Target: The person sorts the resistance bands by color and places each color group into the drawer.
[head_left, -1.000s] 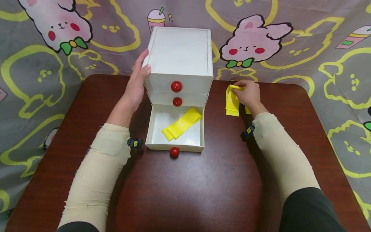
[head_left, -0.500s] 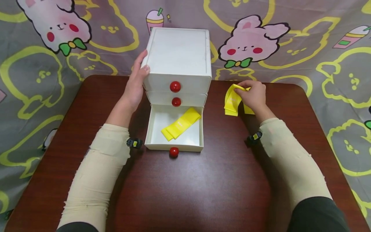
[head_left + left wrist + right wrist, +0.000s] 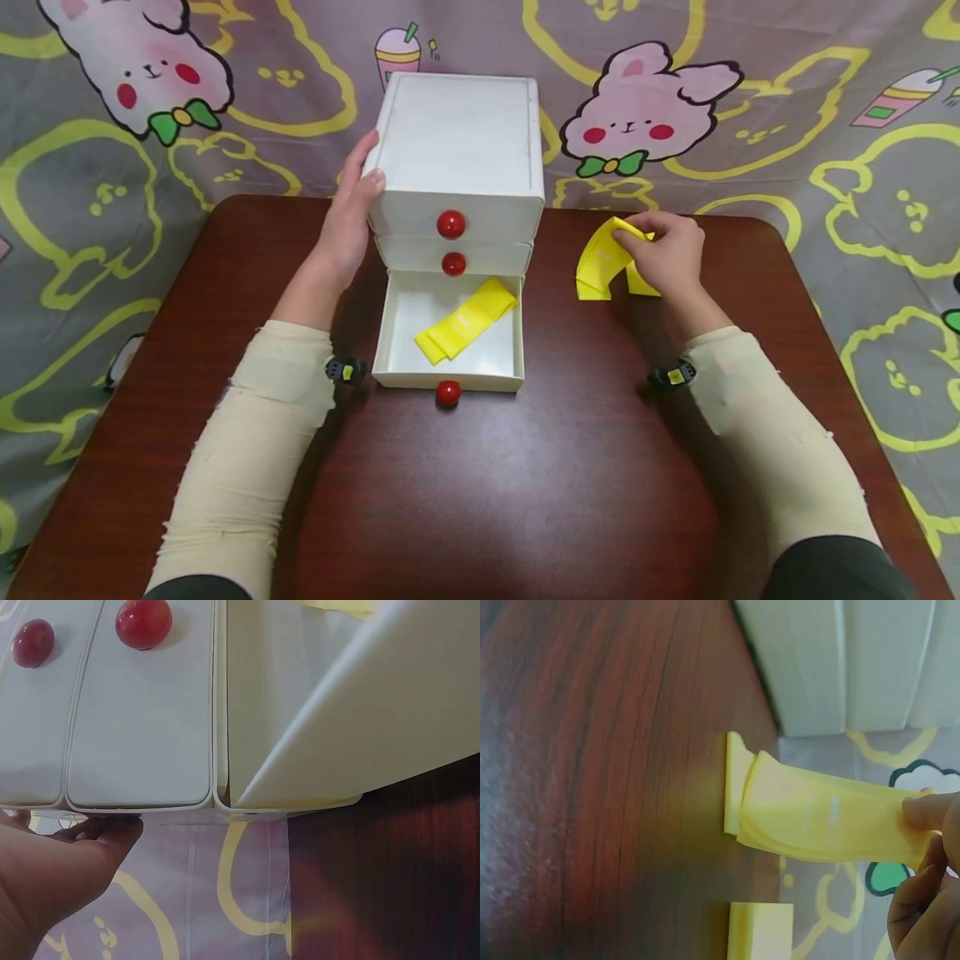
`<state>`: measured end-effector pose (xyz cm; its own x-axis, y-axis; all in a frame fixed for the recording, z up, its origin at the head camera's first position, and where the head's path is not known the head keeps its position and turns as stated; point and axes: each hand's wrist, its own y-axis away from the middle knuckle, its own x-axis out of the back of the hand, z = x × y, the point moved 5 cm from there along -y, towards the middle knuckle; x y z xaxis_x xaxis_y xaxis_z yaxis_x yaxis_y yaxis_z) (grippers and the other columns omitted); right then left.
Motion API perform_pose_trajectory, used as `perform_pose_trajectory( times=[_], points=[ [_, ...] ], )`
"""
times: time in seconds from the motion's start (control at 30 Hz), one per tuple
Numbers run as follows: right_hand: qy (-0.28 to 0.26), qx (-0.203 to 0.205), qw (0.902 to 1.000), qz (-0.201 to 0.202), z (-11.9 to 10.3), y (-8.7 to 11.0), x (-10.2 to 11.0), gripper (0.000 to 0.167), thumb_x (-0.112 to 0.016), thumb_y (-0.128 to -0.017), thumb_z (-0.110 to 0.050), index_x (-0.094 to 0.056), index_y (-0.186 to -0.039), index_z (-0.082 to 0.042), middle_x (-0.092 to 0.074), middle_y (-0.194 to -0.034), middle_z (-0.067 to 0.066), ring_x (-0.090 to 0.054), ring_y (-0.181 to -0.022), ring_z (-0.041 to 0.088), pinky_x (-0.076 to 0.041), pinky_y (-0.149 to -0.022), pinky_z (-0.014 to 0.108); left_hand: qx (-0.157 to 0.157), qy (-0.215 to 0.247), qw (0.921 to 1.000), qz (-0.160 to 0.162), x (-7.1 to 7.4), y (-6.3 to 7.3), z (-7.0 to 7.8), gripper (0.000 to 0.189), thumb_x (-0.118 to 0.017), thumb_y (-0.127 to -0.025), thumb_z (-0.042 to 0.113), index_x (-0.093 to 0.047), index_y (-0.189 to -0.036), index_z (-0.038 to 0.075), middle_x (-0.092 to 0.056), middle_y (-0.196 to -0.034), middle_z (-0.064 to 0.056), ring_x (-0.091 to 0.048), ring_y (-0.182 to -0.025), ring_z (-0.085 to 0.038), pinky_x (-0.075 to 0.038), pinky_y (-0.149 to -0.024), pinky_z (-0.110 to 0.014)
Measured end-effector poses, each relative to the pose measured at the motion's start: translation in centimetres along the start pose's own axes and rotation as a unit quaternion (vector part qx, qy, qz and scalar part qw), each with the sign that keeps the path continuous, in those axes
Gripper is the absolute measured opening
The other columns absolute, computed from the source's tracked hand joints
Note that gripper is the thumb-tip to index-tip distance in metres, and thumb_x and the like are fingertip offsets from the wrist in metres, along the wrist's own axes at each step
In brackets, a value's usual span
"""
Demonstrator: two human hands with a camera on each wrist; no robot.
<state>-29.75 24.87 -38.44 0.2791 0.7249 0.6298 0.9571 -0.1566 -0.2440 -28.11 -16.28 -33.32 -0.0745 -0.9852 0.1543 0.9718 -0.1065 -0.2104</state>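
Note:
A white drawer unit (image 3: 459, 137) with red ball knobs stands at the back of the table, its bottom drawer (image 3: 386, 358) pulled out. Inside that drawer lies a folded yellow elastic band (image 3: 467, 321). My left hand (image 3: 347, 225) rests against the unit's left side, thumb at the front upper corner. To the right of the unit, my right hand (image 3: 667, 254) pinches the upper end of another yellow band (image 3: 832, 814), whose lower end bends onto the table. A further yellow piece (image 3: 761, 930) sits below the right hand; whether it belongs to the same band, I cannot tell.
The upper (image 3: 405, 215) and middle drawers (image 3: 408, 252) are closed. A patterned cloth (image 3: 480, 33) hangs close behind the dark wooden table (image 3: 480, 492). The pulled-out drawer's red knob (image 3: 448, 393) sticks out toward the person.
My right hand has shifted a little to the right, and the band in it now leans in an arch instead of hanging nearly straight. The left hand stays against the unit.

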Motion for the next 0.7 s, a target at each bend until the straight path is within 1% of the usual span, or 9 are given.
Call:
perform_pose_trajectory(
  times=[0.1, 0.3, 0.47, 0.53, 0.63, 0.7],
  points=[
    [-0.014, -0.002, 0.9998, 0.011, -0.2, 0.6, 0.4, 0.040, -0.074, -0.089, -0.040, -0.077, -0.109, -0.005, -0.073, -0.099, 0.007, -0.054, -0.084, 0.020, -0.045, -0.063, 0.022, -0.002, 0.003, 1.0000, -0.001, 0.0, 0.0, 0.0, 0.064, -0.040, -0.097, 0.043, -0.024, -0.158, 0.033, -0.016, -0.157, 0.002, -0.019, -0.140, -0.018, -0.019, -0.110, -0.042],
    [-0.043, 0.012, 0.9982, 0.039, -0.8, 1.6, 1.3, 0.039, -0.077, -0.088, -0.038, -0.077, -0.107, -0.004, -0.073, -0.099, 0.006, -0.062, -0.086, 0.017, -0.050, -0.073, 0.019, -0.003, 0.004, 1.0000, 0.000, 0.0, 0.1, 0.1, 0.064, -0.040, -0.097, 0.043, -0.024, -0.158, 0.034, -0.016, -0.157, 0.002, -0.019, -0.140, -0.018, -0.019, -0.110, -0.042],
    [-0.086, -0.003, 0.9946, 0.059, -1.4, 2.5, 2.2, 0.034, -0.079, -0.087, -0.035, -0.078, -0.107, -0.007, -0.072, -0.097, 0.003, -0.060, -0.089, 0.017, -0.051, -0.073, 0.020, -0.004, 0.001, 1.0000, -0.001, 0.0, 0.1, 0.1, 0.064, -0.039, -0.097, 0.044, -0.023, -0.158, 0.033, -0.016, -0.157, 0.002, -0.019, -0.140, -0.019, -0.019, -0.110, -0.043],
    [-0.101, -0.003, 0.9926, 0.068, -1.7, 2.9, 2.5, 0.032, -0.079, -0.086, -0.033, -0.079, -0.106, -0.007, -0.072, -0.096, 0.002, -0.058, -0.090, 0.017, -0.050, -0.072, 0.020, -0.004, 0.001, 1.0000, -0.003, 0.0, 0.1, 0.1, 0.065, -0.039, -0.097, 0.044, -0.023, -0.158, 0.033, -0.016, -0.157, 0.002, -0.019, -0.140, -0.019, -0.019, -0.110, -0.043],
    [-0.117, 0.011, 0.9898, 0.080, -2.3, 3.4, 3.0, 0.030, -0.080, -0.086, -0.028, -0.079, -0.104, -0.005, -0.071, -0.093, 0.001, -0.060, -0.087, 0.018, -0.050, -0.070, 0.019, -0.006, 0.003, 1.0000, -0.003, 0.0, 0.1, 0.2, 0.065, -0.039, -0.097, 0.043, -0.023, -0.158, 0.033, -0.016, -0.157, 0.002, -0.019, -0.140, -0.019, -0.019, -0.110, -0.043],
    [-0.125, 0.032, 0.9874, 0.091, -2.9, 3.8, 3.4, 0.028, -0.080, -0.086, -0.024, -0.078, -0.103, -0.002, -0.071, -0.091, 0.000, -0.061, -0.084, 0.017, -0.050, -0.071, 0.019, -0.007, 0.006, 1.0000, -0.002, 0.0, 0.1, 0.3, 0.065, -0.039, -0.096, 0.043, -0.023, -0.158, 0.032, -0.016, -0.157, 0.001, -0.019, -0.140, -0.020, -0.019, -0.110, -0.043]
  ],
)
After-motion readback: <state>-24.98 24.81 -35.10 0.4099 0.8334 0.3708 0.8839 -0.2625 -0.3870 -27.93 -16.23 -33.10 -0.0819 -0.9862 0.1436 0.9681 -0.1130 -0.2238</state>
